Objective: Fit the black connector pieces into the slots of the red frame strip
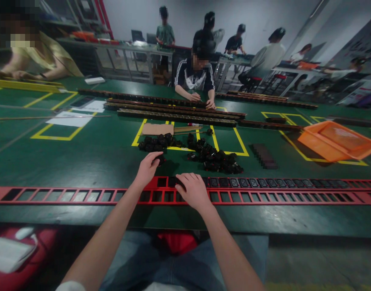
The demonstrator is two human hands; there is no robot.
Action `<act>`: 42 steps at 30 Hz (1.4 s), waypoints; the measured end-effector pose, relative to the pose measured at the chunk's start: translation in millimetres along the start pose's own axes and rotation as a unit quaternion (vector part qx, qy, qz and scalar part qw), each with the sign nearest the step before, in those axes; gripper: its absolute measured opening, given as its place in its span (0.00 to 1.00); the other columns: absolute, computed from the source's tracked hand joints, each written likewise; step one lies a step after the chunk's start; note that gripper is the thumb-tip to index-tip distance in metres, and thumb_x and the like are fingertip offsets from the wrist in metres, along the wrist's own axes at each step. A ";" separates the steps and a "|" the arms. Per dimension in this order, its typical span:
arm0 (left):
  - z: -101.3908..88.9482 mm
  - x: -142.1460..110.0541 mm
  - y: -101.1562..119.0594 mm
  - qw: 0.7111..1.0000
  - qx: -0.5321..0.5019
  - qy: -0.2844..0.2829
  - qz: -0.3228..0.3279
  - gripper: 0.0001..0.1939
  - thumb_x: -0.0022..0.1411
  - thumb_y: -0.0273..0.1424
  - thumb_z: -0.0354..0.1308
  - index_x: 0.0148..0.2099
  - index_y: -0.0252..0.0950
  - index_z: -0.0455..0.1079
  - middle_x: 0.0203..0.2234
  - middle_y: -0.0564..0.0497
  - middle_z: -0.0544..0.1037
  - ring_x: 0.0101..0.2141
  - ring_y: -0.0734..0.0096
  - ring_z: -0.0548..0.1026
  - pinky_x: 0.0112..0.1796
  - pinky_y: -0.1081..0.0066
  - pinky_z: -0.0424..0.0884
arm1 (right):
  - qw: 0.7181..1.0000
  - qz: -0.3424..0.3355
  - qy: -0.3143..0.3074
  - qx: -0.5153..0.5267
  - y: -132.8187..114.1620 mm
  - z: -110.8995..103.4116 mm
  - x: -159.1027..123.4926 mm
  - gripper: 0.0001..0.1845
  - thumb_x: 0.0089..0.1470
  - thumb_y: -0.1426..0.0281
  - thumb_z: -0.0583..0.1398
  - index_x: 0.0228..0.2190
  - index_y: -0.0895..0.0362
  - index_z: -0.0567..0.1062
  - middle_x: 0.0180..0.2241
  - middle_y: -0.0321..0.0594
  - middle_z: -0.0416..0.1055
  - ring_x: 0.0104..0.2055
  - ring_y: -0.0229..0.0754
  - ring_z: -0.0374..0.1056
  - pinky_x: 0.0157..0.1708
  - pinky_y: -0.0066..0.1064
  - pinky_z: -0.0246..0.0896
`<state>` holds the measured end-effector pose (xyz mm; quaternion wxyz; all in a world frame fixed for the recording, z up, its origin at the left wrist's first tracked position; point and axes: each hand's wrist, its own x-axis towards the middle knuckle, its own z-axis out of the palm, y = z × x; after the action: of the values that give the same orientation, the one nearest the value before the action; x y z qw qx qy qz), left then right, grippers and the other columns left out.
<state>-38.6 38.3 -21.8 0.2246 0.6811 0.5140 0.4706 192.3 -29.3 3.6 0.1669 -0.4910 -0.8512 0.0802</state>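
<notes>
A long red metal strip with rows of rectangular cut-outs lies across the green table in front of me. Black socket parts fill its upper row to the right. My right hand rests on the strip with fingers curled down, pressing on a black socket part in a cut-out. My left hand reaches just beyond the strip and closes its fingers on a loose black socket part. Two heaps of loose black socket parts lie behind the strip.
An orange tray sits at the right. Long dark strips lie across the table's far side, where a person in a black striped jacket works. A cardboard piece, yellow floor-tape boxes and papers lie mid-table. Other people sit behind.
</notes>
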 end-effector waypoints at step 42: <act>-10.6 -49.1 30.7 0.944 -0.267 0.053 -0.185 0.24 0.57 0.36 0.61 0.55 0.36 0.72 0.46 0.45 0.79 0.45 0.61 0.77 0.48 0.61 0.72 | 1.000 0.003 -0.011 0.004 -0.7 -2.7 1.9 0.19 0.64 0.63 0.56 0.54 0.53 0.72 0.52 0.44 0.73 0.53 0.48 0.65 0.52 0.41 0.55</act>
<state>-34.2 -19.7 -12.9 0.4537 0.4630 0.4974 0.5765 191.9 -28.1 6.7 0.1597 -0.4916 -0.8514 0.0897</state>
